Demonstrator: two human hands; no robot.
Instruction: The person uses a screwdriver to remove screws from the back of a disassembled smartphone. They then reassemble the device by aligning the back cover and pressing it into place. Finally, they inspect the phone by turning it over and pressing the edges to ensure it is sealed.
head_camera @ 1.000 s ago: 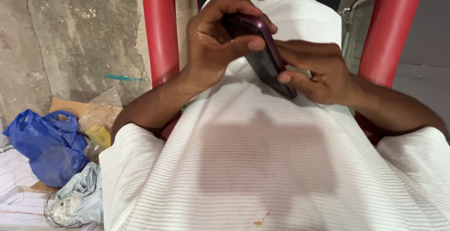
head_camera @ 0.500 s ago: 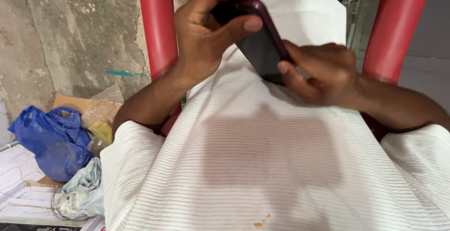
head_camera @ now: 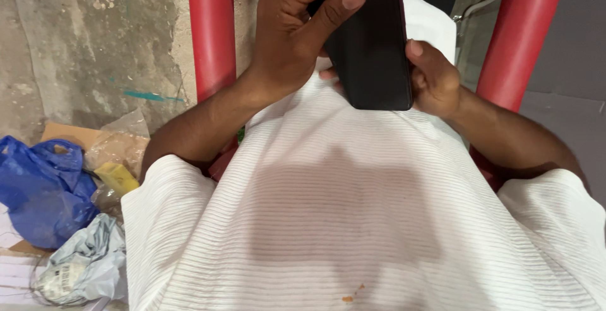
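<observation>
Both hands grip a dark rectangular phone in a maroon case [head_camera: 372,39], held up over the person's white ribbed shirt [head_camera: 353,210], between red plastic chair legs [head_camera: 211,33]. Left hand [head_camera: 293,33] wraps its left edge, thumb across the back. Right hand [head_camera: 432,77] clasps the lower right edge. Blue plastic bag [head_camera: 38,191] lies on the floor by the concrete wall [head_camera: 88,39].

Dim warm overhead light, soft shadow on shirt [head_camera: 353,222], mostly sharp, edges stretched
</observation>
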